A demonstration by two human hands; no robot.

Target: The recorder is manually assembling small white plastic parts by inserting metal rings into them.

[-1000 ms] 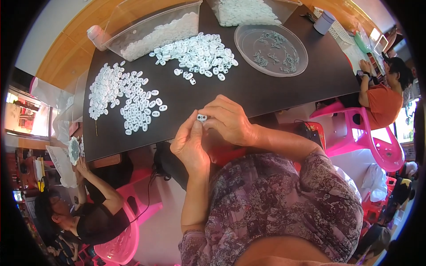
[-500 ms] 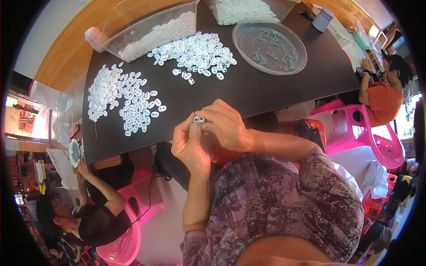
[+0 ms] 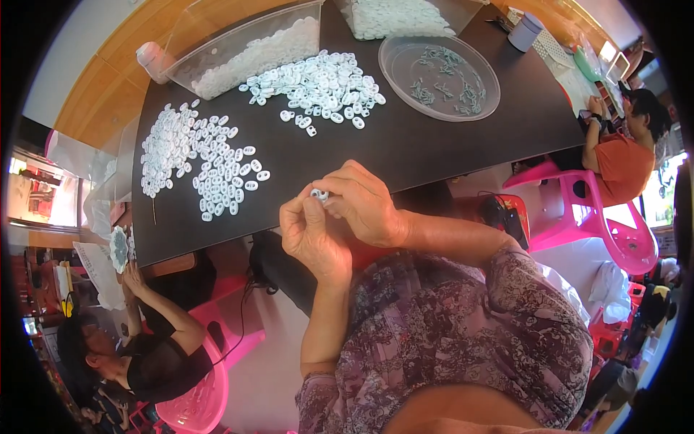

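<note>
A small white oval plastic piece with dark holes [image 3: 319,194] is pinched between my two hands, just past the table's near edge. My left hand [image 3: 312,228] grips it with thumb and fingers from the left. From the right, the fingers of my right hand [image 3: 365,206] close over it and partly cover it; any smaller part in them is hidden. Similar white oval pieces lie on the dark table in a left pile [image 3: 220,166] and a larger far pile [image 3: 325,87]. Small grey-green parts [image 3: 470,98] lie in a round clear tray [image 3: 397,69].
Two clear bins stand at the far side, a left bin [image 3: 238,36] and a right bin [image 3: 466,11], both holding many white pieces. A lavender cup [image 3: 526,34] and a pale bottle [image 3: 153,61] flank them. One person [image 3: 159,362] sits left, another [image 3: 618,170] right, on pink chairs.
My hands have shifted slightly, with the left thumb tilted further left. The white oval piece has turned and moved a little left between the fingers. The piles look unchanged.
</note>
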